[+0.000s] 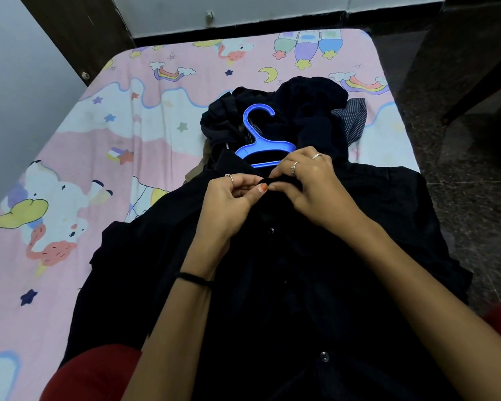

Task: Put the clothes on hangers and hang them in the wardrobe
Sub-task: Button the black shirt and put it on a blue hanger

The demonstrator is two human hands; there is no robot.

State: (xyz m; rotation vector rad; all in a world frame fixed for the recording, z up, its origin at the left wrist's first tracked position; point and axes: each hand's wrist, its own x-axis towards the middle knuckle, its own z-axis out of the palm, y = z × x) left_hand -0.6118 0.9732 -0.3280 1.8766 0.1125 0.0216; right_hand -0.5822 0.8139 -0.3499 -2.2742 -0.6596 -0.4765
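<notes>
A black button-front shirt (315, 270) lies spread on the bed, its buttons running down the middle. A blue plastic hanger (261, 140) sits inside its neck, with the hook pointing away from me and the lower bar partly under the collar. My left hand (232, 198) pinches the fabric at the collar opening. My right hand (310, 183) pinches the opposite collar edge, fingertips almost touching the left thumb. Both hands meet just below the hanger.
Behind the shirt a pile of dark clothes (301, 111) holds a striped grey garment (353, 120). The bed carries a pink cartoon-print sheet (99, 146). Dark wooden furniture (475, 53) stands at the right, beside a speckled floor (475, 198).
</notes>
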